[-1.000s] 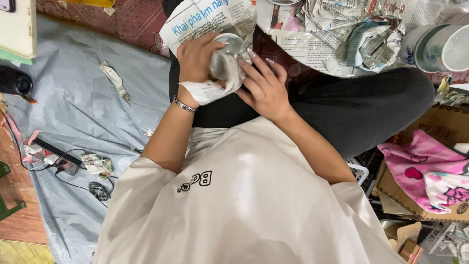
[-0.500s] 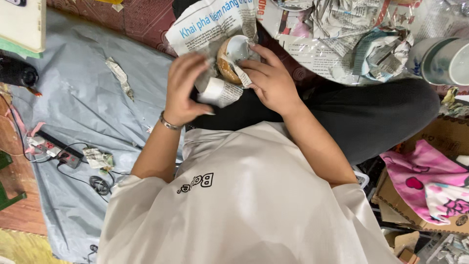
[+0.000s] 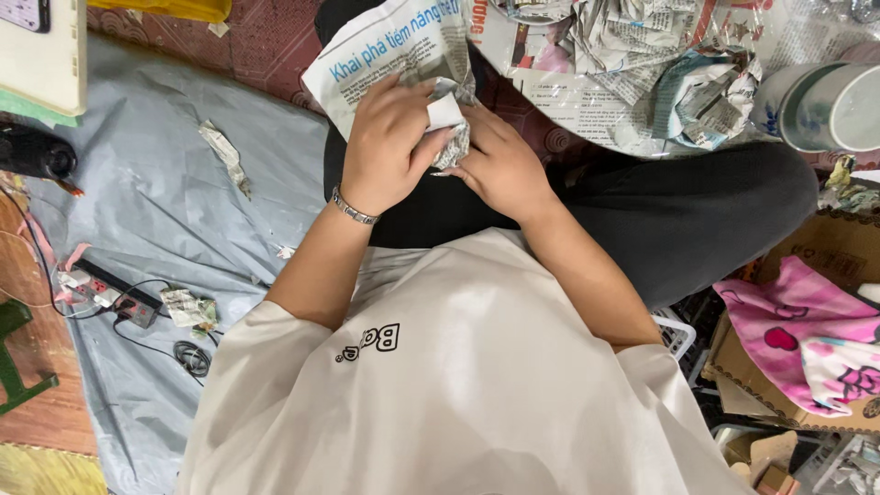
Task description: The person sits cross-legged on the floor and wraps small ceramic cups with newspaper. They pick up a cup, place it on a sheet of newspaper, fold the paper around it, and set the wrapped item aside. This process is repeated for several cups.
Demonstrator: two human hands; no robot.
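1. The left hand (image 3: 390, 147) and the right hand (image 3: 500, 170) meet over the person's lap, fingers closed around a small bundle (image 3: 449, 128) wrapped in newspaper.
2. The newspaper sheet (image 3: 385, 55) trails up from the bundle (thin, soft, easily torn).
3. The wrapping probably slips under the fingers; whatever is inside is hidden, perhaps breakable, so cupping the whole bundle seems safest.
4. A mug (image 3: 825, 105) lies well apart, among crumpled paper.

Grey sheet (image 3: 174, 192) over floor; patterned red rug (image 3: 266, 46); wood boards (image 3: 37, 403).
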